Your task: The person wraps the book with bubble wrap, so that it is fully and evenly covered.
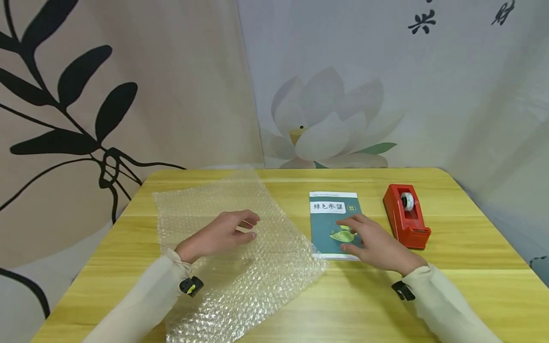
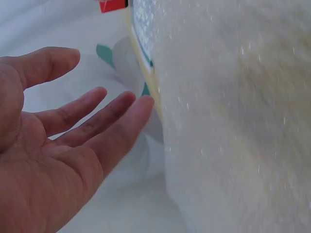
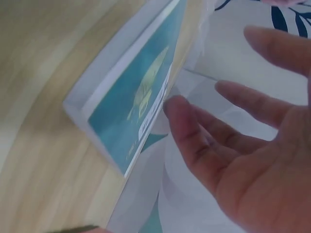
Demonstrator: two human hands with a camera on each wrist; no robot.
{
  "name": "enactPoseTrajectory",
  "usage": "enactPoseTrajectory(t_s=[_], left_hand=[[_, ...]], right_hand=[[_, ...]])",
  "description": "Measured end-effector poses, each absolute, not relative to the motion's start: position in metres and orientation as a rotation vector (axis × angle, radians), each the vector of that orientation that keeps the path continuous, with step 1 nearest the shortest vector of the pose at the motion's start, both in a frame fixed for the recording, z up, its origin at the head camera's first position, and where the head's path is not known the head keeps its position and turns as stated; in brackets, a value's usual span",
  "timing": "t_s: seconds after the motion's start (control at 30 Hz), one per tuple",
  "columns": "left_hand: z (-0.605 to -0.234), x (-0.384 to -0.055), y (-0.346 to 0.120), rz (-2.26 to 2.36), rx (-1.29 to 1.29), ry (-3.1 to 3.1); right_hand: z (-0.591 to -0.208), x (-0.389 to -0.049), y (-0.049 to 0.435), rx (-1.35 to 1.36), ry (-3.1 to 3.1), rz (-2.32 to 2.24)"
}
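Note:
A sheet of clear bubble wrap (image 1: 274, 267) lies spread over the left half of the table, one corner overlapping a green-blue book. My left hand (image 1: 225, 233) hovers over the wrap with relaxed fingers and nothing in them; the left wrist view shows its loose fingers (image 2: 121, 128) beside the wrap. The book (image 1: 323, 226) lies flat, white title label at the top and a yellow-green leaf picture below. Above its lower right part is my right hand (image 1: 377, 243), fingers loosely bent around empty air. In the right wrist view the book (image 3: 114, 124) shows a thick white page edge.
A red tape dispenser (image 1: 407, 219) with a small roll of tape stands right of the book, near my right hand. The wooden table (image 1: 463, 286) ends at a curtain (image 1: 193, 95) printed with leaves and a lotus flower.

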State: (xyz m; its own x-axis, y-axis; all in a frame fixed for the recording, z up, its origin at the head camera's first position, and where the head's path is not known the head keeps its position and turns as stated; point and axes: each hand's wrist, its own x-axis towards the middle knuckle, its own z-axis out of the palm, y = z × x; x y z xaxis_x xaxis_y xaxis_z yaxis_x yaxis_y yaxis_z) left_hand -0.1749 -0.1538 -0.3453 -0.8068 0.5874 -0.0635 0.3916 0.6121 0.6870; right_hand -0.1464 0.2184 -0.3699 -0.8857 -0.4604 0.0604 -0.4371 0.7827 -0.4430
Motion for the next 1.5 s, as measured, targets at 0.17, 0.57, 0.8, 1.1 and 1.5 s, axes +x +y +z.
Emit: enactPoseTrajectory(t_s=[0.17,0.57,0.8,1.1,1.5], left_hand=[[-0.349,-0.175,-0.142,1.043,0.803,2.519],[-0.346,-0.181,-0.110,1.107,0.855,2.439],[-0.351,-0.188,-0.087,1.144,0.859,2.378],[-0.358,-0.192,-0.071,1.321,0.695,2.292],[-0.361,-0.199,-0.046,1.308,0.649,2.325]], right_hand=[[-0.365,-0.147,0.228,-0.685,2.941,-0.721],[-0.362,-0.150,0.237,-0.611,2.962,-0.752],[-0.364,-0.148,0.245,-0.522,2.964,-0.740],[-0.374,-0.146,0.257,-0.506,2.933,-0.754],[-0.377,-0.148,0.258,-0.397,2.880,-0.794]])
